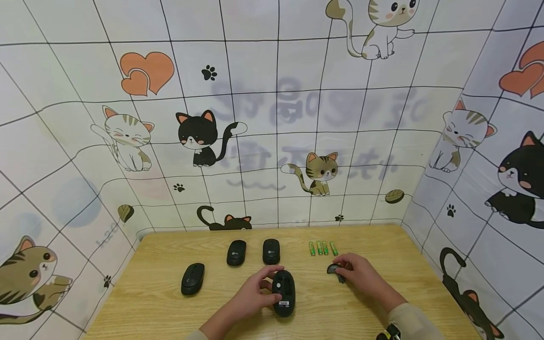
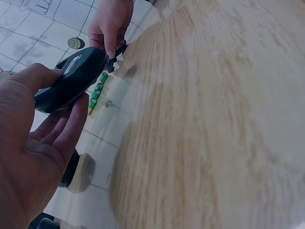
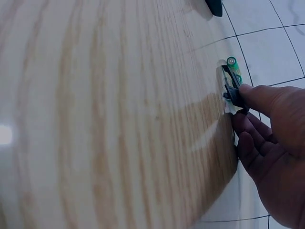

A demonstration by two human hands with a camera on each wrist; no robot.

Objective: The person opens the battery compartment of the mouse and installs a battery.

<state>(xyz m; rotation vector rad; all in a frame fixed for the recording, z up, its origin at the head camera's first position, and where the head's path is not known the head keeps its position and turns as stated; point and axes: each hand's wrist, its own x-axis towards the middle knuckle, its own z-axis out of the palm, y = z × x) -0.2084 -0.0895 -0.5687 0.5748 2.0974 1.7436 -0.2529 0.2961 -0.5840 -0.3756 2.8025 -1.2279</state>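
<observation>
The mouse (image 1: 285, 293) is over the middle of the bench (image 1: 165, 316), underside up in my left hand (image 1: 255, 295); my right hand (image 1: 359, 275), well apart, pinches a small dark cover (image 1: 333, 268) near four green batteries (image 1: 319, 248). I judge the battery bay is being readied, so the next move calls for a steady hold and correct battery direction. Three more mice (image 1: 236, 253) sit on the wood-grained top, cat-printed sheeting (image 1: 259, 198) around it.
</observation>
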